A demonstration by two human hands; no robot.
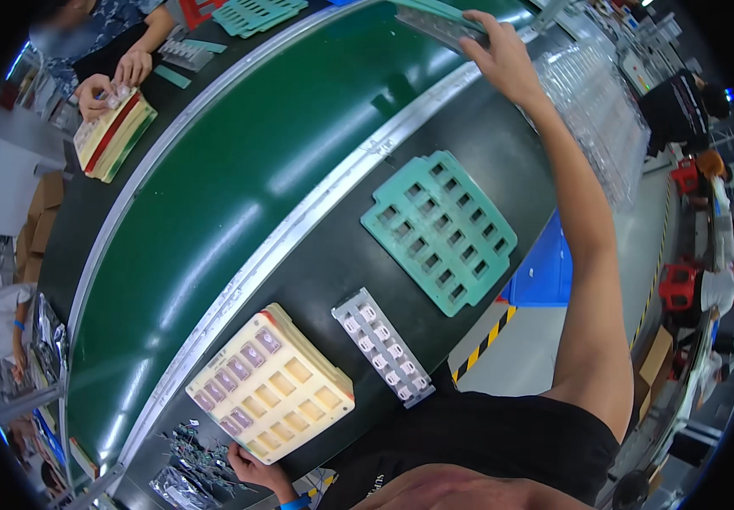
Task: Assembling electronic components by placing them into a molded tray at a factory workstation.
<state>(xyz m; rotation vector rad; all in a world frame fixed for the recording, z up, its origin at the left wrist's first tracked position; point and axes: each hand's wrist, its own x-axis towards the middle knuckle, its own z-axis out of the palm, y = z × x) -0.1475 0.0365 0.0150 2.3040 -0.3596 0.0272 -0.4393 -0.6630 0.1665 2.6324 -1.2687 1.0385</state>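
From where I'm standing, the person's right hand [496, 53] is stretched out over the far rail, gripping the near end of a clear strip tray [437, 29] with a teal strip along its upper edge, fingers above and thumb below. The left hand [253, 469], a blue band [295, 503] at its wrist, is down at the lower corner of a thick cream tray [290, 344]; it touches the edge, but I can't tell how tightly the fingers are closed. That tray lies on the dark table, a row of purplish pieces [267, 341] along one side and two more in another row. Just beside it sits a narrow grey strip tray [352, 299] filled with small pale parts, and beyond that a teal tray [452, 304] with rectangular openings. Dark tangled wires [201, 459] lie near the left hand, and across the green belt [180, 229] a co-worker's hands [133, 66] are on a layered cream-and-red stack [116, 140]
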